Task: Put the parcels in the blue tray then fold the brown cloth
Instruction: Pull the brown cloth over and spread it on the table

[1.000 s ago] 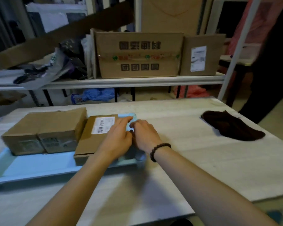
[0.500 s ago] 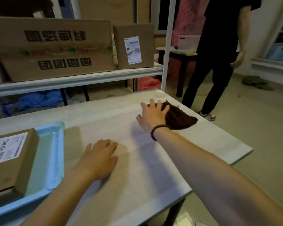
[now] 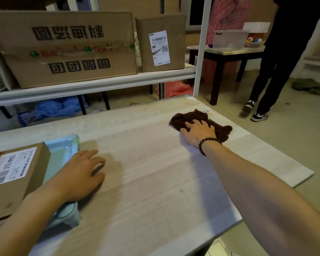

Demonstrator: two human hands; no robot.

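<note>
1. my right hand (image 3: 198,133) lay palm down on the brown cloth (image 3: 201,123), fingers spread and slightly curled into the fabric; whether they pinched it i could not tell. a dark bead bracelet (image 3: 207,144) circled that wrist.
2. the brown cloth sat crumpled near the far right corner of the pale wooden table (image 3: 155,172), part of it hidden beneath my hand.
3. my left hand (image 3: 79,176) rested open and flat on the table, fingers loosely apart, holding nothing; my wrist crossed the right rim of the blue tray (image 3: 67,150).
4. the blue tray stood at the left of the table, well apart from the cloth.
5. a brown parcel (image 3: 17,174) with a white printed label lay inside the tray, running out of view at the left edge.
6. behind the table, a white shelf (image 3: 92,84) carried a large cardboard box (image 3: 67,50) with dark printed characters and, just beside it, a smaller labelled box (image 3: 161,45).
7. at the upper right, a person in dark clothes (image 3: 277,67) stood on the floor near a dark-legged side table (image 3: 227,54) that bore a clear plastic bin.
</note>
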